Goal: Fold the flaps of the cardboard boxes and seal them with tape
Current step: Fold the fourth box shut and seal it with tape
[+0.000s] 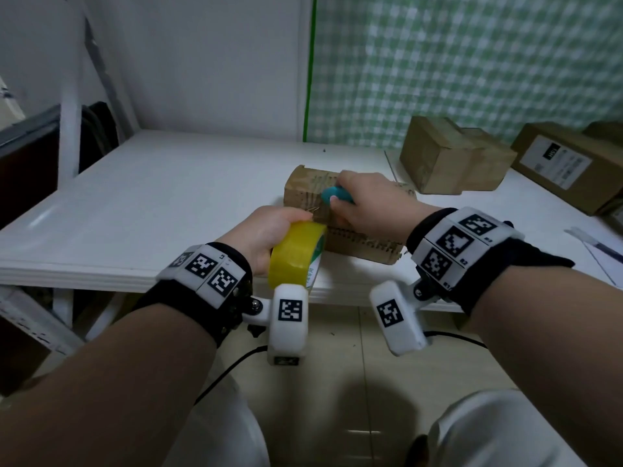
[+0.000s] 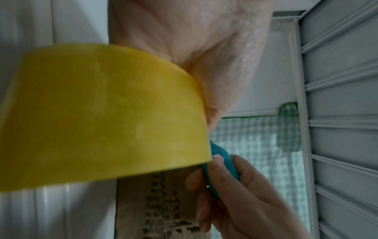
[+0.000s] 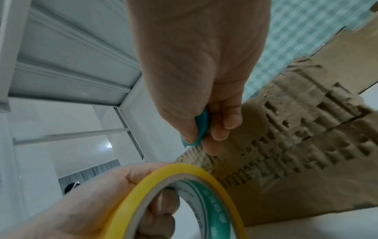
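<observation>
A brown cardboard box (image 1: 303, 192) with torn, ragged surface paper lies near the front edge of the white table (image 1: 161, 197). My left hand (image 1: 269, 230) grips a yellow tape roll (image 1: 296, 257) at the box's near left corner, fingers through its core (image 3: 161, 208). My right hand (image 1: 367, 203) pinches a small teal cutter (image 1: 333, 195) over the box top, right beside the roll. The cutter (image 2: 223, 163) shows against the roll's edge (image 2: 102, 113), and its tip (image 3: 199, 127) sits just above the box's torn corner (image 3: 286, 145). The blade itself is hidden.
Two small brown boxes (image 1: 451, 160) stand at the back right, and a larger box with a white label (image 1: 566, 163) sits beyond them. A green checked cloth (image 1: 472, 62) covers the right wall. White papers (image 1: 593, 247) lie at the table's right edge.
</observation>
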Demonstrator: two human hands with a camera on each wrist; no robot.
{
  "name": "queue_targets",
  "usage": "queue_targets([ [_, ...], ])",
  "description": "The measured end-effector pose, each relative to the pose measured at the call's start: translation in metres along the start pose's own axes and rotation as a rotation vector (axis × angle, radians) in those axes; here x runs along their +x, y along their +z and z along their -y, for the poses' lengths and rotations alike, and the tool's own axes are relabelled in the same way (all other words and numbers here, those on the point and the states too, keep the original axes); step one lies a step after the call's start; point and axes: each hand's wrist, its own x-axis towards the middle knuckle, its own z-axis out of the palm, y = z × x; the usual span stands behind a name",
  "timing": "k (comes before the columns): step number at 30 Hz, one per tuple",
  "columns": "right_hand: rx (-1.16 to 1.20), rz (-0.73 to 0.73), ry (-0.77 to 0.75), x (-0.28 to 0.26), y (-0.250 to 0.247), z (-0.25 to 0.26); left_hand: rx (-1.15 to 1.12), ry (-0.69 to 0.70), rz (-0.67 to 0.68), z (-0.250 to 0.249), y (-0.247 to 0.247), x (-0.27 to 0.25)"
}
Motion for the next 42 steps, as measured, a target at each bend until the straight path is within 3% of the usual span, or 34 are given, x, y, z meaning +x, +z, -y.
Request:
queue_targets([
  [9, -0.189, 0.063, -0.047, 0.001, 0.002, 0.016, -0.014, -0.007, 0.005, 0.0, -0.001, 0.001],
  [42, -0.501, 0.091, -0.158, 0.014, 0.006, 0.03, 0.004, -0.034, 0.03, 0.0, -0.002, 0.005],
])
